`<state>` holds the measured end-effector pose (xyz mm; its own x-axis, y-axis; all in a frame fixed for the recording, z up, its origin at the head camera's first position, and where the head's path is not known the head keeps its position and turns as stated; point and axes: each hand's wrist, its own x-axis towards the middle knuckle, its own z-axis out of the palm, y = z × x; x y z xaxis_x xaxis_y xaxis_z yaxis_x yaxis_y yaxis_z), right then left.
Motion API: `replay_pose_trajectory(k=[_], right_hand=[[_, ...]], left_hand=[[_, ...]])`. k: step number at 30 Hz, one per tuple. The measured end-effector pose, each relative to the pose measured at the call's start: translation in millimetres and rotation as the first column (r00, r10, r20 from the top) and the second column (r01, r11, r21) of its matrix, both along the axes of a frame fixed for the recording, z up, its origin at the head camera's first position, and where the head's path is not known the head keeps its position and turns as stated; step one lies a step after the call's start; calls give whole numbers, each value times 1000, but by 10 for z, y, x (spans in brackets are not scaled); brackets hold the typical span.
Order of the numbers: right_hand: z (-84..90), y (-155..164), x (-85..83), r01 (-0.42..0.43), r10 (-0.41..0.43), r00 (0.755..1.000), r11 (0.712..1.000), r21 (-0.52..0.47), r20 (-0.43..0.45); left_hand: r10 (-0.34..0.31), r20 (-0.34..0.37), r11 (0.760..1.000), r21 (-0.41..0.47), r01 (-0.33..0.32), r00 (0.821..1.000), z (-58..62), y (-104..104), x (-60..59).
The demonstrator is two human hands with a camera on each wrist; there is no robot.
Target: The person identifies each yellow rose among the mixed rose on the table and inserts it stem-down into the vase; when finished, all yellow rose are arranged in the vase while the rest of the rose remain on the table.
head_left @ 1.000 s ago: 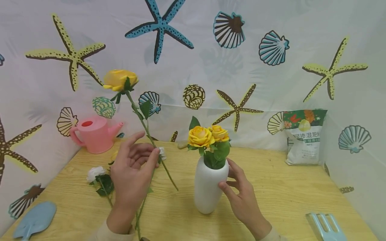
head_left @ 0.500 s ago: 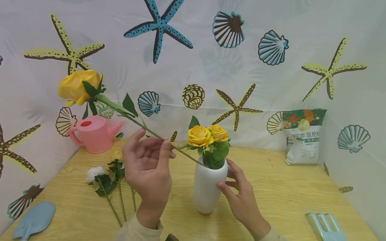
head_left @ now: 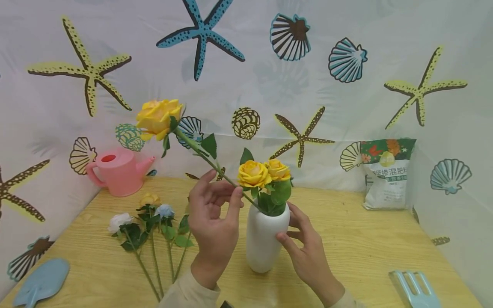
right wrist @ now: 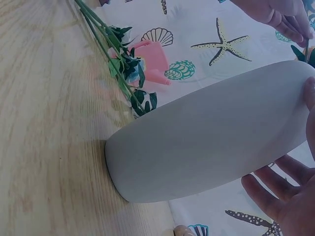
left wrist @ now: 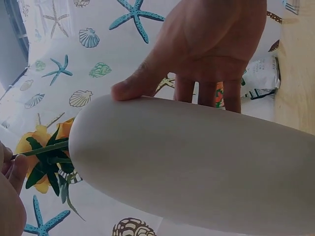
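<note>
My left hand (head_left: 215, 226) pinches the stem of a yellow rose (head_left: 158, 119) between thumb and fingers, left of the vase. The rose slants, bloom up to the left, its stem's lower end inside the mouth of a white vase (head_left: 262, 246). Two yellow roses (head_left: 254, 173) with green leaves stand in that vase. My right hand (head_left: 308, 252) holds the vase from the right near its top, thumb at the front and fingers behind. In the right wrist view, the base of the vase (right wrist: 197, 142) is at the wooden table.
Several stemmed flowers lie at left, among them a white rose (head_left: 120, 223) and a pale blue rose (head_left: 164, 211). A pink watering can (head_left: 122, 173) stands behind them. A blue shovel (head_left: 42, 280), a fertilizer bag (head_left: 389, 179) and a blue hand fork (head_left: 416, 288) sit around the table (head_left: 346, 231).
My left hand has moved right with the yellow rose. The rose tipped left, its stem end reached the vase mouth, then the bloom swung back rightward. My right hand stays on the vase.
</note>
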<state>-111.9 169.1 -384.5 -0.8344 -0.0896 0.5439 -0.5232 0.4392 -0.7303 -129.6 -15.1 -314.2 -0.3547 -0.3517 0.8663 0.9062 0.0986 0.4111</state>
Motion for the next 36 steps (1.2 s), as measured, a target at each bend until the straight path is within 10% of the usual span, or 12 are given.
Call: replay_pose_trajectory(k=[21, 36], right_hand=[[-3, -20, -8, 4, -4, 1000, 1000, -6, 14], [12, -12, 6, 10, -10, 1000, 1000, -5, 11]], left_hand=[[89, -21, 962, -257, -92, 996, -281, 105, 38], [140, 22, 963, -234, -131, 990, -217, 85, 48]])
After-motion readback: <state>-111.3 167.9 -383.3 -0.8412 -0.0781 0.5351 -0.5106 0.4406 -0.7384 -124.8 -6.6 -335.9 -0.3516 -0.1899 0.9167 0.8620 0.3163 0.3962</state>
